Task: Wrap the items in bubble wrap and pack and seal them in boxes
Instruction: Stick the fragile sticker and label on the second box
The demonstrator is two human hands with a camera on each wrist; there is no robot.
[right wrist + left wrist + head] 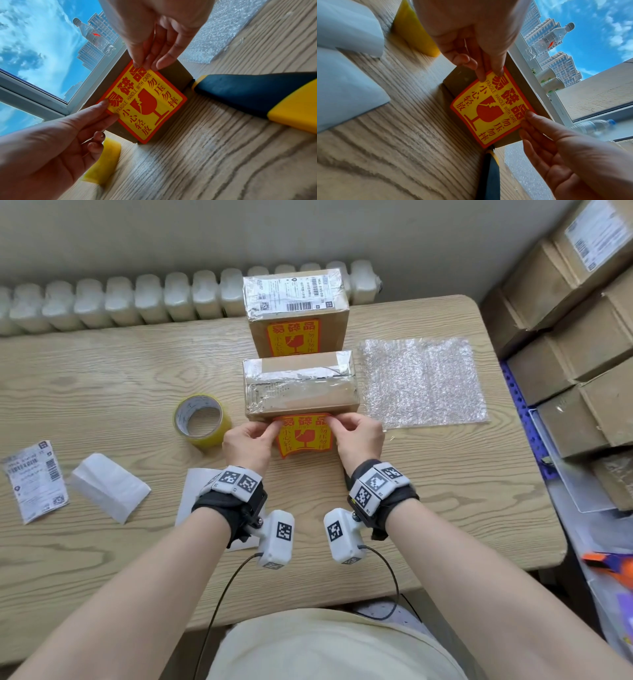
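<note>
A taped cardboard box (301, 386) stands mid-table. Against its front face (460, 79) I hold a yellow-and-red fragile sticker (303, 438) by its two upper corners. My left hand (270, 430) pinches the left corner (488, 73) between thumb and fingers. My right hand (337, 426) pinches the right corner (147, 65). The sticker (145, 102) has its top edge at the box's upper front edge, and its lower part bows slightly outward. Behind stands a second box (296, 313) with a shipping label and the same sticker.
A yellow tape roll (198, 421) lies left of the box and a bubble wrap sheet (423, 381) to its right. A blue-and-yellow utility knife (257, 94) lies under my right wrist. A shipping label (34, 481) and white backing paper (109, 486) lie at the left. Stacked boxes (582, 337) stand at the right.
</note>
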